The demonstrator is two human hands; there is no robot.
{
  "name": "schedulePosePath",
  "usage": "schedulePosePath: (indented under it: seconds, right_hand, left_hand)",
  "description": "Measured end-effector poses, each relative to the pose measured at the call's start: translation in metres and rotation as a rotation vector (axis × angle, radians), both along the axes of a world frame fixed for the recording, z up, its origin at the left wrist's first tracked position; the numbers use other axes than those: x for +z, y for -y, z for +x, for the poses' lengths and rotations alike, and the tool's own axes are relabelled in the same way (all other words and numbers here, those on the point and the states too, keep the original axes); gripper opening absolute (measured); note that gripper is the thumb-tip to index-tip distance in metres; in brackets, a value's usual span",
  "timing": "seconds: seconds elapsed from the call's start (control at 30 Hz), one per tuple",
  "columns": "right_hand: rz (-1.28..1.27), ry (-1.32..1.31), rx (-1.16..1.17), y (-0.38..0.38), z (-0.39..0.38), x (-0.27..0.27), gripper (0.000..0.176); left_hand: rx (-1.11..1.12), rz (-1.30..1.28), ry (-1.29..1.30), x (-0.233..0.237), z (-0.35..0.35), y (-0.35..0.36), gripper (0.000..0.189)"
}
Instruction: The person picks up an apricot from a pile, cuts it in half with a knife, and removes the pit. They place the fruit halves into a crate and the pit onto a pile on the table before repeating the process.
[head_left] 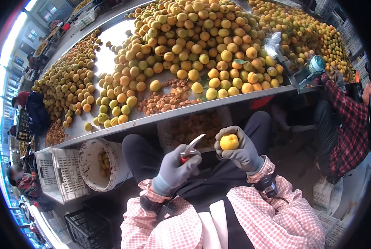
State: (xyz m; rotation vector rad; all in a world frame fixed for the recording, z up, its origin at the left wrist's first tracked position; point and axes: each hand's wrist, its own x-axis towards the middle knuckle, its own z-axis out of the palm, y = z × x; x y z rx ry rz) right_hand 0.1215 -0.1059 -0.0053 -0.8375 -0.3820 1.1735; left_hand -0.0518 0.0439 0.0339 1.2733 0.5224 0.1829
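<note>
My gloved left hand (pixel 178 168) is closed around red-handled pruning shears (pixel 193 144), their metal blade pointing up and to the right. A whole yellow apricot (pixel 229 142) rests in my gloved right hand (pixel 240 151), with the fingers curled around it. Both hands are above my lap, apart from each other, and the blade does not touch the fruit. Beyond them, a large heap of apricots (pixel 185 33) covers the metal table (pixel 185 108). Near the table's front edge lies a pile of brown-orange pits (pixel 169 99).
Under the table, a crate (pixel 164 133) holds orange-brown pieces. To my left stand a white bucket (pixel 88 159) with some fruit inside, white crates (pixel 61 174) and a black crate (pixel 88 224). A person in a checked shirt (pixel 351 128) sits at right, near a turquoise-topped container (pixel 317 64).
</note>
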Motion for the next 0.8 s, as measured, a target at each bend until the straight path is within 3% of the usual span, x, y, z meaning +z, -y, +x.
schedulePosePath:
  seconds: [0.1, 0.17, 0.23, 0.37, 0.8]
  right_hand:
    - [0.118, 0.041, -0.061, -0.009, -0.01, 0.007, 0.054]
    - [0.179, 0.071, -0.077, -0.012, -0.014, 0.009, 0.056]
    - [0.224, 0.06, -0.044, -0.012, -0.017, 0.01, 0.053]
    - [0.287, 0.138, -0.004, -0.012, -0.027, 0.012, 0.053]
    - [0.266, -0.023, -0.032, -0.009, -0.049, 0.016, 0.049]
  left_hand:
    - [-0.06, 0.578, 0.097, -0.016, 0.0, 0.007, 0.019]
    - [-0.075, 0.665, 0.039, -0.012, -0.001, 0.013, 0.023]
    - [-0.104, 0.928, -0.008, -0.009, -0.002, 0.017, 0.025]
    - [-0.062, 0.989, -0.002, -0.007, -0.004, 0.019, 0.028]
    - [-0.066, 1.143, -0.123, -0.017, -0.01, 0.033, 0.033]
